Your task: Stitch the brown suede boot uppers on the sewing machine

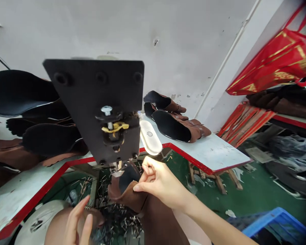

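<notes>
My right hand (159,182) pinches the edge of a brown leather boot upper (132,195) between thumb and fingers. Its dark lining shows, and the brown shaft hangs down below my wrist. Directly above and left of it is the presser foot (117,170) of a black sewing machine (89,98). I cannot tell whether the leather lies under the foot. At the lower left, my left hand (78,224) is partly in view, with fingers apart and nothing between them. It is apart from the upper.
Brown boots with black undersides lie on the left table (51,173) and the right table (209,153). A white lamp (151,137) sits beside the machine. Scraps litter the floor below. A blue crate (272,223) stands lower right; a red bag (277,61) hangs upper right.
</notes>
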Available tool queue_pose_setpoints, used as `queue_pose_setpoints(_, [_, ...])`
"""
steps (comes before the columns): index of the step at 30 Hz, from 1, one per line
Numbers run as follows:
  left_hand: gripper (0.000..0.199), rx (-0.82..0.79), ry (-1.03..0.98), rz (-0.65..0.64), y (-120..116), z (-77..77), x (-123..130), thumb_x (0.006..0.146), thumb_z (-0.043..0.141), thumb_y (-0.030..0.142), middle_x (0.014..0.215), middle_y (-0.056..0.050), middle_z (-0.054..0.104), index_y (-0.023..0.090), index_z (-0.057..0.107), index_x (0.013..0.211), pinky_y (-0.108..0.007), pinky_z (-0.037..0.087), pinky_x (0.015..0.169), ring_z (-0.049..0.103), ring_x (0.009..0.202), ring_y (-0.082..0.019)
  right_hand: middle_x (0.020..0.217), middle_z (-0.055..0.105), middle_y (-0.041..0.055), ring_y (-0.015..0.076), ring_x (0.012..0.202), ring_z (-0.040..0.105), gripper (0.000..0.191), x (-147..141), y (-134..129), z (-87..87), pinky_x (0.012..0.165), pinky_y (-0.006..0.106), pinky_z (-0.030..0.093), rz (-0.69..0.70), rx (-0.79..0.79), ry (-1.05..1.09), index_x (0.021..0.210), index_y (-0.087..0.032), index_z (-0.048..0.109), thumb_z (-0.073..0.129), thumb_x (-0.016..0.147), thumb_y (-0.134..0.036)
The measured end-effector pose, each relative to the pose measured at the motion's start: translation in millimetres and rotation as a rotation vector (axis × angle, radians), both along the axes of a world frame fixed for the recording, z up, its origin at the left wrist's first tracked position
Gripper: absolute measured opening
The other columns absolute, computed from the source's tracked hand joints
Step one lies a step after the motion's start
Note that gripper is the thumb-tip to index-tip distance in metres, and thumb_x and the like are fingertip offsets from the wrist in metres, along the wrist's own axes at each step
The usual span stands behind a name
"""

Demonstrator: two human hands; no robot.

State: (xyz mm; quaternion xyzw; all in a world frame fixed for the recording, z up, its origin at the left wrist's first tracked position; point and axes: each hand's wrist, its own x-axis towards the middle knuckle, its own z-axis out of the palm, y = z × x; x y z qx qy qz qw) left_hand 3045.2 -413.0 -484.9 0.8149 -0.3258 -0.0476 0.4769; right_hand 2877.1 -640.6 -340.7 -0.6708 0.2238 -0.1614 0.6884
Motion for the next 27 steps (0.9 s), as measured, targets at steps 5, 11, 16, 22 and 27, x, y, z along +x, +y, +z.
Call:
queue_pose_setpoints(5, [0.020,-0.009,-0.145,-0.475,-56,102.2,-10,0.095,0.060,0.041,0.094,-0.001,0.075,0.028,0.075,0.094,-0.027,0.050,0.093,0.066,0.096,-0.021,0.063,0.060,-0.0080,0.0125,0.061,0.053,0.049,6,10,19.1,0.057,0.025,0.037,0.058,-0.033,-0.049,0.076,-0.025,0.034,0.082,0.076,-0.020])
queue_pose_setpoints(11, [0.034,-0.077,0.162,-0.372,-80,150.6,-28,0.094,0.058,0.044,0.066,0.002,0.062,0.021,0.068,0.070,-0.019,0.043,0.063,0.057,0.063,-0.013,0.062,0.054,-0.0067,0.0099,0.057,0.044,0.034,16,6,38.5,0.052,0.024,0.033,-0.006,-0.134,-0.045,0.073,-0.021,0.050,0.083,0.075,-0.024])
queue_pose_setpoints(16, [0.036,-0.120,0.288,-0.276,-75,150.6,-34,0.090,0.060,0.047,0.065,0.002,0.061,0.020,0.066,0.067,-0.020,0.043,0.060,0.055,0.063,-0.014,0.064,0.055,-0.0054,0.0106,0.060,0.046,0.035,25,6,46.5,0.054,0.024,0.036,0.000,-0.043,-0.073,0.071,-0.019,0.054,0.087,0.071,-0.031])
queue_pose_setpoints(22, [0.028,-0.199,0.300,-0.171,-74,146.5,-39,0.084,0.067,0.042,0.063,0.003,0.065,0.020,0.069,0.065,-0.019,0.046,0.058,0.057,0.057,-0.012,0.064,0.050,-0.0085,0.0097,0.059,0.044,0.043,34,11,55.9,0.054,0.023,0.036,-0.007,0.058,-0.077,0.077,-0.021,0.049,0.091,0.064,-0.024])
queue_pose_setpoints(27, [0.024,-0.384,-0.091,0.080,-55,102.7,-25,0.087,0.063,0.046,0.090,0.001,0.069,0.023,0.070,0.082,-0.024,0.050,0.078,0.064,0.079,-0.015,0.062,0.050,-0.0091,0.0089,0.058,0.044,0.049,29,14,37.3,0.052,0.022,0.035,0.003,0.047,-0.080,0.071,-0.023,0.038,0.086,0.066,-0.019])
